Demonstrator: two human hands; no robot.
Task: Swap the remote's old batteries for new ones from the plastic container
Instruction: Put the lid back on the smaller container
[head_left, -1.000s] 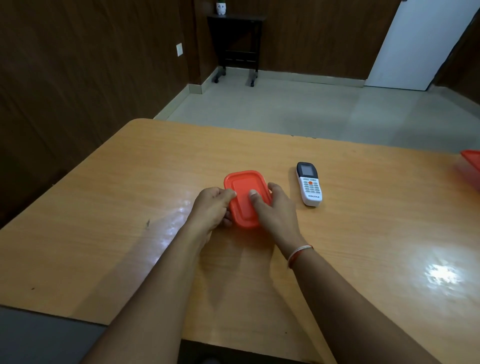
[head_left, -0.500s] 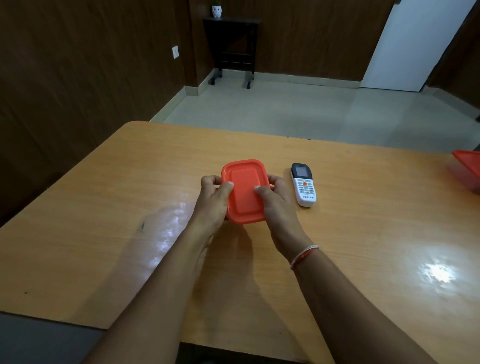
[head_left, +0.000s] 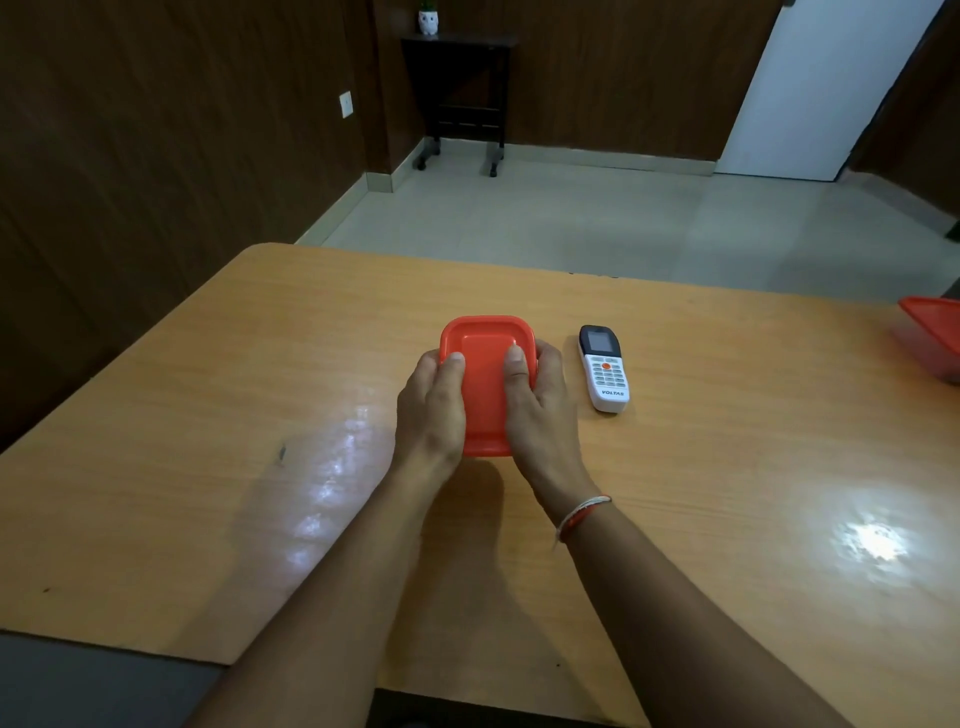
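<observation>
Both hands clamp the orange-lidded plastic container near mid-table: left hand on its left side, right hand on its right, thumbs pressed on the lid. White Voltas remote lies face up on the wooden table, just right of the right hand, not touching.

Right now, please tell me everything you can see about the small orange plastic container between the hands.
The small orange plastic container is rectangular with rounded corners, and its orange lid, with a raised rim, is still closed. The left hand and the right hand grip its sides, thumbs on top. It appears lifted and tilted above the light wooden table, left of the white remote control. Its contents are hidden.
</observation>
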